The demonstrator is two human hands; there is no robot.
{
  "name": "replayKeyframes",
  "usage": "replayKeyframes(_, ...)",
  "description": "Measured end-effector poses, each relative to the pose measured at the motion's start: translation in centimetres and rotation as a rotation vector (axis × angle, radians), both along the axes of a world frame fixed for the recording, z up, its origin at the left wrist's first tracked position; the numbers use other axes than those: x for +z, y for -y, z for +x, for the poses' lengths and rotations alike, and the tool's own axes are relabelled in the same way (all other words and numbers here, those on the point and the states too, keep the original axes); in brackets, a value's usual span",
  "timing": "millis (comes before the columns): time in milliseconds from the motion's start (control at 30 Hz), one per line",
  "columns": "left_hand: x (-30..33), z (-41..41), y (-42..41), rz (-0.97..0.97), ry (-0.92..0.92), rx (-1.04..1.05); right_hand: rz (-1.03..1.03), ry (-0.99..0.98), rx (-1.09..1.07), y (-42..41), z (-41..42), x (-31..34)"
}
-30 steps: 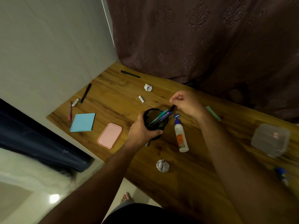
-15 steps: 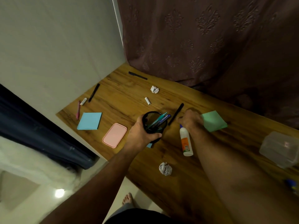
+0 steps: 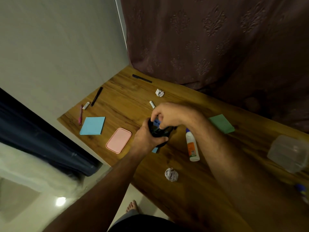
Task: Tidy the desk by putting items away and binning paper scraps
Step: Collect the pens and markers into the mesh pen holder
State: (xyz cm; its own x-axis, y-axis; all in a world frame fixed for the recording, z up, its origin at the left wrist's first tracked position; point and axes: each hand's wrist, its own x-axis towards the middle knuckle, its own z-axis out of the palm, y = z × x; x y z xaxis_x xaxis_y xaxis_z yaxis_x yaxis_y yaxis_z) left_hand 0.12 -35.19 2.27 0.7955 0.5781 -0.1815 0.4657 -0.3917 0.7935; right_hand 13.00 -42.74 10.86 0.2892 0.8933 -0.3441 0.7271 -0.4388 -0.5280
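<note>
**Both hands on the pen cup, clutter all around**

Left hand [image 3: 147,139] is wrapped round the black pen cup [image 3: 159,132] in the middle of the wooden counter [image 3: 192,190], thumb across its near side. Right hand [image 3: 167,117] sits right over the cup's mouth with its fingers curled down into it; they look pinched on something dark, but I can't tell what, since the hand hides most of the opening. A bit of blue shows inside.

Stuff lying about: a glue bottle [image 3: 192,145] on its side just right of the cup, a green sticky pad [image 3: 221,123] further right, and a clear plastic box [image 3: 287,154] at the right edge. One paper ball [image 3: 171,174] lies near the front edge, another paper ball [image 3: 159,93] on the far side. Left of the cup lie a pink lid [image 3: 118,140] and a blue sticky pad [image 3: 92,125]. A pink pen [image 3: 80,114] and a black marker [image 3: 96,96] lie near the left edge, with a dark pen [image 3: 142,78] by the curtain [image 3: 209,39].
</note>
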Motion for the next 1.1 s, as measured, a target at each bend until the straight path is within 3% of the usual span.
replayKeyframes(100,-0.1,-0.1,-0.4,0.011,0.012,0.002,-0.030,-0.079,0.033,-0.1,0.0,-0.3)
replayKeyframes(167,-0.2,-0.3,-0.6,0.003,0.012,0.008,0.091,-0.107,-0.051,0.2,0.9,-0.2)
replayKeyframes(300,-0.1,-0.5,-0.9,-0.017,0.006,0.027,0.386,0.084,-0.516,0.0,5.4,-2.4)
replayKeyframes(467,0.0,-0.6,-1.3,-0.008,0.003,0.038,0.008,0.142,-0.837,1.0,9.8,-10.3)
replayKeyframes(667,0.3,-0.3,-1.3,0.016,0.019,0.050,-0.025,0.164,-1.004,0.3,9.8,-13.2)
replayKeyframes(833,0.5,-0.7,-1.5,-0.002,0.004,0.062,-0.105,0.247,-0.924,-0.5,9.5,-13.4)
replayKeyframes(967,0.6,-1.2,-1.7,0.000,0.010,0.079,0.006,0.070,-1.020,-0.8,10.1,-13.1)
replayKeyframes(1100,0.4,-1.7,-1.9,-0.012,0.024,0.096,0.445,-0.344,-1.046,-2.4,9.7,-8.5)
